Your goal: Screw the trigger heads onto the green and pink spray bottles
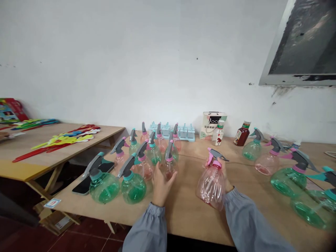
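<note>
My right hand [226,178] is wrapped round the neck of a pink spray bottle [211,183] with a grey and pink trigger, lifted a little above the wooden table [189,210]. My left hand [161,185] curls against another pink spray bottle [169,164] that stands at the right edge of a cluster of green and pink spray bottles [133,164]. Its fingers are bent round the bottle's side.
More spray bottles [288,171] stand along the right. A black phone [85,183] lies near the table's left edge. At the back are a white carton [212,124], two small drink bottles [242,133] and blue trays [183,133]. A second table [39,154] at left carries coloured plastic items.
</note>
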The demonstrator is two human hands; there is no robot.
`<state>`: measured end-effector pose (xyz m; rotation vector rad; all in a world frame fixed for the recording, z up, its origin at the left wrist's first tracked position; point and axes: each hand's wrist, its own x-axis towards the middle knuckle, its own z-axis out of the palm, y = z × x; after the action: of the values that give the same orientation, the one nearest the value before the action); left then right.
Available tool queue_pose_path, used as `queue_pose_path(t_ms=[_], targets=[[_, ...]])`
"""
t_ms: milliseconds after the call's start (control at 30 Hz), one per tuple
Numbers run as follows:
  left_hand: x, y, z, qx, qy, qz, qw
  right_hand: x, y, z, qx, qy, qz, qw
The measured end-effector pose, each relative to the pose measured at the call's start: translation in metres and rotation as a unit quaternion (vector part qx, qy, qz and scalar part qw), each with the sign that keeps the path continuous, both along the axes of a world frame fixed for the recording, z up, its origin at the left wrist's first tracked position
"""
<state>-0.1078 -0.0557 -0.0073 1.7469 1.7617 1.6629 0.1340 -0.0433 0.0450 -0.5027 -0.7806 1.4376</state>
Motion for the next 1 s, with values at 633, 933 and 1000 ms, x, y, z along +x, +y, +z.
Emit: queue_pose_path(t_ms=[633,933,1000], targets=[[0.007,-0.007,-0.017,-0.056,0.049,-0.042,0.996,0.015,0.01,-0.008,0.036,-0.076,-0.064,0.994],[0.007,-0.008,-0.016,-0.052,0.048,-0.048,0.996,0.02,0.01,-0.007,0.016,-0.116,-0.1,0.988],[0.007,-0.008,-0.015,-0.055,0.049,-0.047,0.996,0.033,0.013,-0.006,0.024,-0.154,-0.171,0.973]])
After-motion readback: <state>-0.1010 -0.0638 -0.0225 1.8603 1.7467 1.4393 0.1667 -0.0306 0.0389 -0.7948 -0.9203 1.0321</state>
